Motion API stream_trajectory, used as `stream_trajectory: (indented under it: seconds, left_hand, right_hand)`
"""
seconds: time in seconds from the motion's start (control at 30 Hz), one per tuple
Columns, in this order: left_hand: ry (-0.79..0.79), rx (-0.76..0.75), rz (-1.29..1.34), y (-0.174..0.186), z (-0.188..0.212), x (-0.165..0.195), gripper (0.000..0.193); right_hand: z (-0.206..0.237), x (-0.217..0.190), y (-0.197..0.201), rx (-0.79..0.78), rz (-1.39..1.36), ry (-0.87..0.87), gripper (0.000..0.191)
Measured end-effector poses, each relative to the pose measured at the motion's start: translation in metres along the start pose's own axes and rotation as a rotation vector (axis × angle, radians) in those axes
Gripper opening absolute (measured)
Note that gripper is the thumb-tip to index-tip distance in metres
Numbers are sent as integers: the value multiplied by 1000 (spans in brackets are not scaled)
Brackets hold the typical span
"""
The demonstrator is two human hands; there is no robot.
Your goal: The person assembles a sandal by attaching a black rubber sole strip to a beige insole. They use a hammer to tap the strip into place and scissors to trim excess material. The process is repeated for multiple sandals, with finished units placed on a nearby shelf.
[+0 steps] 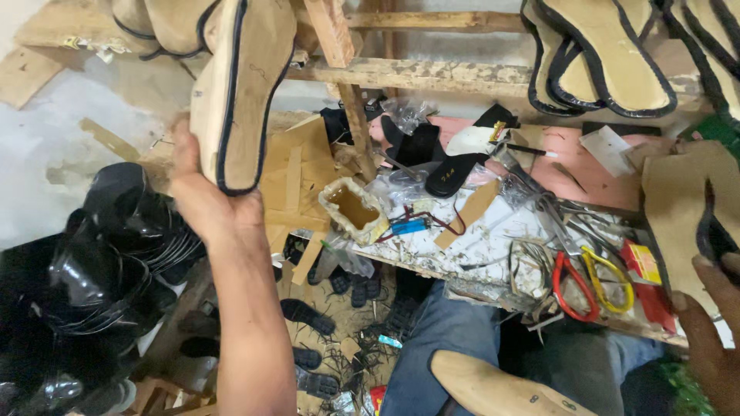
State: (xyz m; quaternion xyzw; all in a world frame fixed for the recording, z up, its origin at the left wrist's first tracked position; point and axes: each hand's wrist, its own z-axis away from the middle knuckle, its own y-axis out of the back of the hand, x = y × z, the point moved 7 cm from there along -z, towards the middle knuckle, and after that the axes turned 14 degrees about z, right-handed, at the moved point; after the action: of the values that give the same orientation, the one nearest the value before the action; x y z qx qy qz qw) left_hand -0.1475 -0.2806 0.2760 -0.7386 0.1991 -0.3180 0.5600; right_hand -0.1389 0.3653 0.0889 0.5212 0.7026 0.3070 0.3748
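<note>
Head camera, looking down over a crowded shoemaking bench; the left hand (202,196) is raised and closed around the heel end of a tan insole with dark edge binding (243,85), holding it upright just below a rough wooden rack (416,73) where more bound soles (609,54) rest. The right hand (713,339) sits at the lower right edge of view, fingers curled on a brown leather piece (682,208); how firm that hold is cannot be told, since the hand is half cut off. Between the hands lie a glue-crusted pot (356,209), red-handled pliers (572,286), yellow-handled scissors (609,277) and loose scraps; a wooden shoe last (493,389) rests on the person's jeans. A heap of shiny black uppers (92,262) sits at the left. Judged risk: the insole is pinched only at one end, so it could swing, knock the stacked soles off the rack, or slip into the glue pot beneath; the leather piece could snag the open tool handles.
</note>
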Motion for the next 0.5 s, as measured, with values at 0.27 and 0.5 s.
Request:
stream_trajectory:
  seconds: [0.27, 0.5]
  left_hand:
    - [199, 44, 73, 49, -2, -6, 37]
    - [-170, -181, -163, 0, 45, 6, 29]
  right_hand:
    - [-1, -12, -5, 20, -44, 51, 42]
    - [0, -30, 18, 90, -19, 105, 38]
